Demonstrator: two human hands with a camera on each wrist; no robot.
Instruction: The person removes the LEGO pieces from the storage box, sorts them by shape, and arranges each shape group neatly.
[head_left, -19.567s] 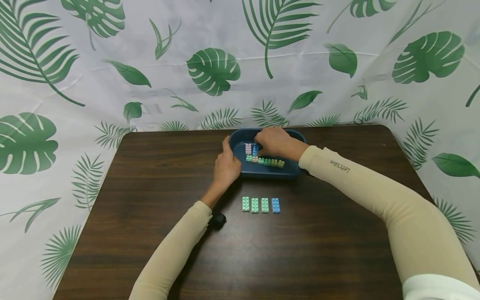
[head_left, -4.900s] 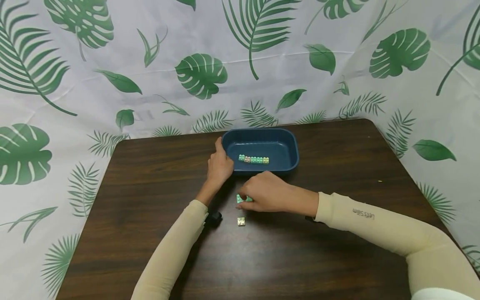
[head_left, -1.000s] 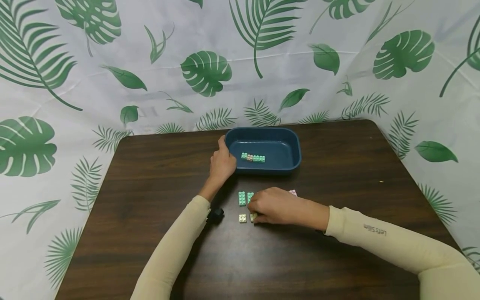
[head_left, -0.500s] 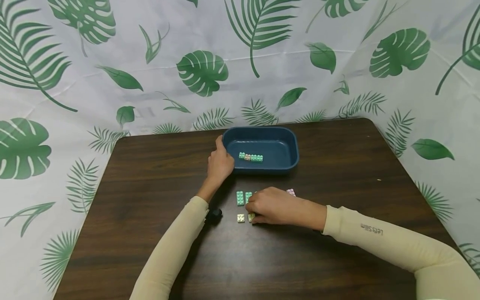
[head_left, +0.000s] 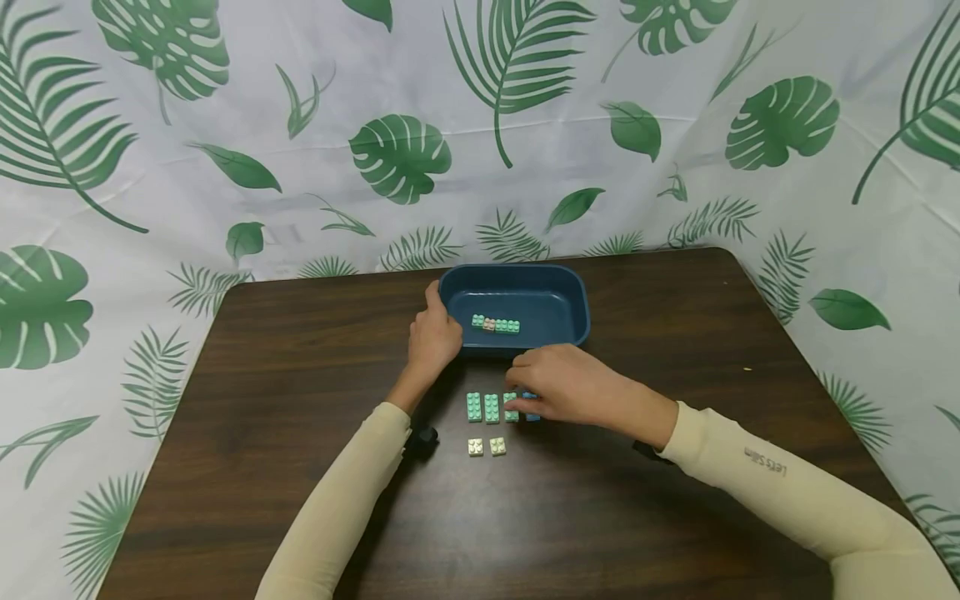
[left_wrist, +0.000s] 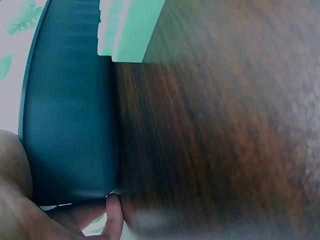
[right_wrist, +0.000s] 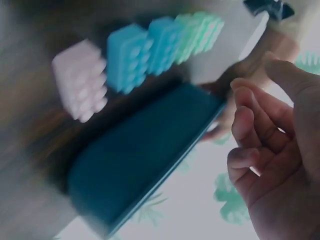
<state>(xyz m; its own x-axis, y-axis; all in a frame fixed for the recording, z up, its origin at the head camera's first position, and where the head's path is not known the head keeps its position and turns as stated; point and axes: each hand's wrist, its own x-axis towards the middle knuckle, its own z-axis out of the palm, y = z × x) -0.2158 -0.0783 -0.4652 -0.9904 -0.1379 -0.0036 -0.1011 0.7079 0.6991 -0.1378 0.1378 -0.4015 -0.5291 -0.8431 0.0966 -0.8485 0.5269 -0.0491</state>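
Note:
My left hand [head_left: 433, 340] grips the left end of a dark blue tray [head_left: 555, 315]; in the left wrist view its fingers bend round the tray's corner [left_wrist: 70, 125]. In front of the tray, my right hand [head_left: 566, 383] hovers over a row of toy building bricks. Nothing sits between its loosely bent fingers [right_wrist: 245, 125] and thumb in the right wrist view. The row holds green bricks [head_left: 491, 408], two blue bricks [right_wrist: 127, 57] and a pink brick [right_wrist: 80, 82], partly hidden by the hand in the head view. Two small yellow bricks [head_left: 476, 447] [head_left: 498, 447] lie nearer me.
Inside the tray lie several small bricks, green [head_left: 507, 327] and a pinkish one [head_left: 490, 324], in a line. The dark wooden table [head_left: 315, 367] ends at a leaf-patterned cloth [head_left: 300, 200]. A tiny yellow speck [head_left: 747, 368] lies far right.
My right hand has let go of the second yellow brick beside the first and moved away from me, toward the tray. The left hand has kept its hold on the tray.

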